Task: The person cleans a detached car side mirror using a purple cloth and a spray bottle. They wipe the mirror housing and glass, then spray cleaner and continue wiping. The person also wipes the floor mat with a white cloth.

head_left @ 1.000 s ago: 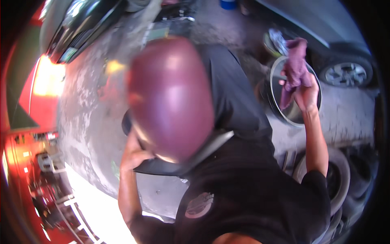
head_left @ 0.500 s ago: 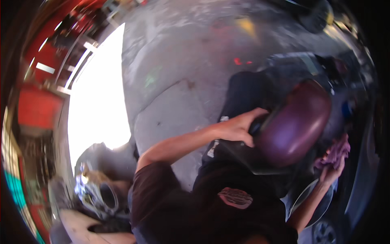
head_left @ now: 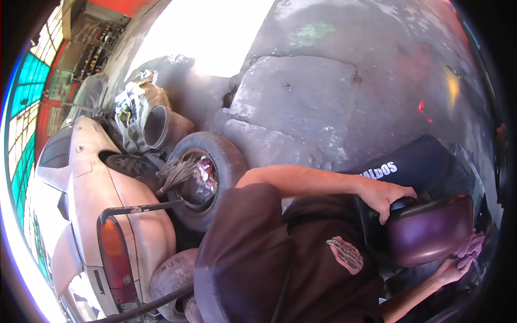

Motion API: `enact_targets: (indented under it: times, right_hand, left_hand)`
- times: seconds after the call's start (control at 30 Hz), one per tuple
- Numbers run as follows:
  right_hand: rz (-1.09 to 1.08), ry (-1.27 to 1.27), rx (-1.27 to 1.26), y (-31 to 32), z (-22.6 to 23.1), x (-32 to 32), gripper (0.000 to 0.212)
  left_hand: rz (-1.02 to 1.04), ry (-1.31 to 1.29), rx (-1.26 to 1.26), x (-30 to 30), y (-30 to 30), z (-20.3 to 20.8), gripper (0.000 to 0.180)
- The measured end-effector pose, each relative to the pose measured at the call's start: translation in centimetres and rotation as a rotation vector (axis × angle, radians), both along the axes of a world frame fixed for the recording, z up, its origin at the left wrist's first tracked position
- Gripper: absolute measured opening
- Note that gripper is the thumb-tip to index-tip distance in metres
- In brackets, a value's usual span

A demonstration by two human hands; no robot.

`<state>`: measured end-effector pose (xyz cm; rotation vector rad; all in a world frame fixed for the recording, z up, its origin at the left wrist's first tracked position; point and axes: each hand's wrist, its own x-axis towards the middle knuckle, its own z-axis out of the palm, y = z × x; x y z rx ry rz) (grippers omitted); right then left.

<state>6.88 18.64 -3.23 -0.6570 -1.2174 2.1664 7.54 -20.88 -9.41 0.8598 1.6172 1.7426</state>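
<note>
A glossy purple car side mirror [head_left: 431, 230] with a black edge lies across my lap at the right. My left hand [head_left: 389, 199] grips the black part at its near-left end, thumb and fingers bent round it. Beside the mirror's lower right end, my right hand [head_left: 451, 272] is closed on a crumpled purple cloth [head_left: 469, 251]. The cloth is at the mirror's edge; I cannot tell whether it touches it. Part of the mirror's underside is hidden.
At the left stands a beige car [head_left: 129, 215] with a red and orange tail light. Next to it, a tyre [head_left: 229, 161] holds a twig broom [head_left: 180, 171] and crumpled wrappers. A stuffed sack [head_left: 132, 118] and a bucket [head_left: 156, 127] stand beyond, on a cracked concrete floor [head_left: 301, 102].
My view has swung left, bringing the beige car and the tyre into sight. The mirror has turned in my left hand and lies more level. My right hand still holds the cloth.
</note>
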Motion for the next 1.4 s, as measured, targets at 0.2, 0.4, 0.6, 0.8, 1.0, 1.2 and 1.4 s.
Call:
enact_targets:
  times: [0.2,0.4,0.6,0.8,1.0,1.2,1.4]
  right_hand:
    - [0.879,0.29,-0.158,2.7,-1.8,-0.3,0.071]
    - [1.017,0.388,-0.04,6.3,-1.7,-5.5,0.084]
    - [0.972,0.323,0.09,4.7,1.2,-12.6,0.086]
    - [1.159,0.29,0.152,-0.3,2.6,-16.1,0.083]
    - [1.115,0.318,0.192,-3.7,1.5,-18.5,0.083]
    - [1.134,0.261,0.192,-4.5,-0.5,-20.2,0.077]
    - [1.114,0.244,0.2,-5.4,-2.2,-21.3,0.076]
  left_hand:
    - [0.132,-0.055,0.03,1.4,-0.1,-0.6,0.103]
    - [0.392,0.056,0.126,3.7,-1.0,-1.2,0.107]
    - [0.599,-0.334,0.574,5.8,-4.3,0.7,0.107]
    - [1.082,-0.332,0.526,8.3,-9.7,0.7,0.105]
    - [1.566,-0.444,0.505,11.6,-14.8,-3.5,0.087]
    - [2.213,-0.544,0.428,17.0,-17.6,-10.8,0.078]
    - [2.435,-0.418,0.576,25.2,-21.9,-17.2,0.068]
